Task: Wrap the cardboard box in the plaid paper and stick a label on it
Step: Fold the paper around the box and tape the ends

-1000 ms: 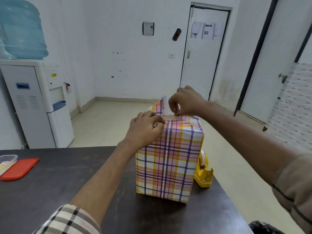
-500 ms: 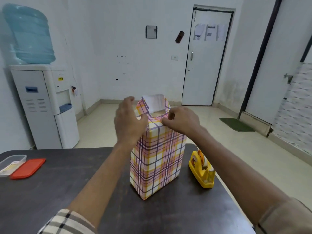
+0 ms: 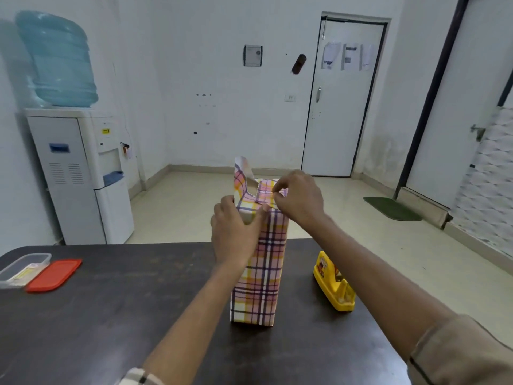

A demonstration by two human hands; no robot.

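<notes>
both stretched forward, left hand (image 3: 236, 232) grips the plaid paper (image 3: 263, 276), right hand (image 3: 299, 200) pinches its fold.

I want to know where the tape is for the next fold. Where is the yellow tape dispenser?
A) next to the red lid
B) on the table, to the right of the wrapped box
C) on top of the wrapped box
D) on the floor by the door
B: the yellow tape dispenser stands on the dark table, just right of the plaid-wrapped box.

Water dispenser (image 3: 80, 173) w/ blue bottle (image 3: 58, 59) — red lid (image 3: 54, 275) beside clear container (image 3: 23, 269) on table (image 3: 111, 315); green mat (image 3: 391, 208) nr door (image 3: 344, 101).
</notes>
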